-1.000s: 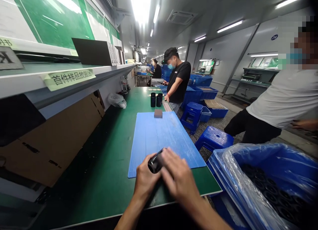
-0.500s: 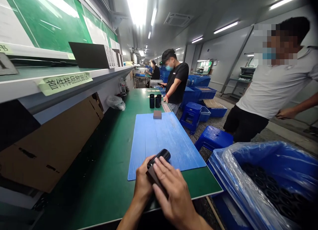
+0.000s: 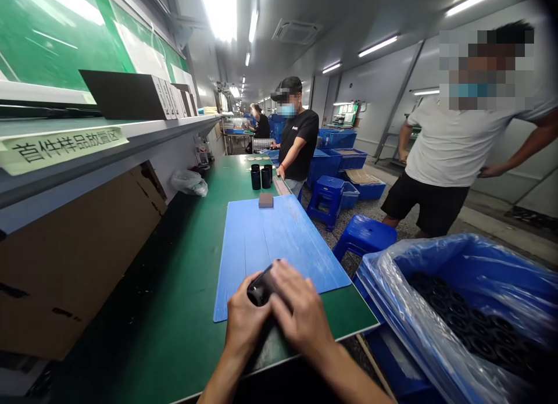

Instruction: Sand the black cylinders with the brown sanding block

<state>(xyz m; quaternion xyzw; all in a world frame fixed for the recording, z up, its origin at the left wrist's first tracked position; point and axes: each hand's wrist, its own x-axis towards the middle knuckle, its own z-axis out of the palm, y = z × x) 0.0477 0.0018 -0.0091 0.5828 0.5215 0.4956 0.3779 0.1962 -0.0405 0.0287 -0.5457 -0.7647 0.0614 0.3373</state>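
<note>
Over the near edge of the blue mat, my left hand is wrapped around a glossy black cylinder, which lies tilted in the grip. My right hand presses a dark brown sanding block against the cylinder's side; the fingers are slightly blurred and cover most of the block. Another brown block rests on the far end of the mat. Beyond it, several black cylinders stand upright on the green table.
To the right, a plastic-lined blue bin contains many black round parts. Blue stools stand beside the table. One person leans on the table; another stands at right. A shelf overhangs the left side.
My right hand has slid the block along the cylinder, covering more of its far end. The view has turned slightly to the right. Both nearby people have changed posture, facing more this way.
</note>
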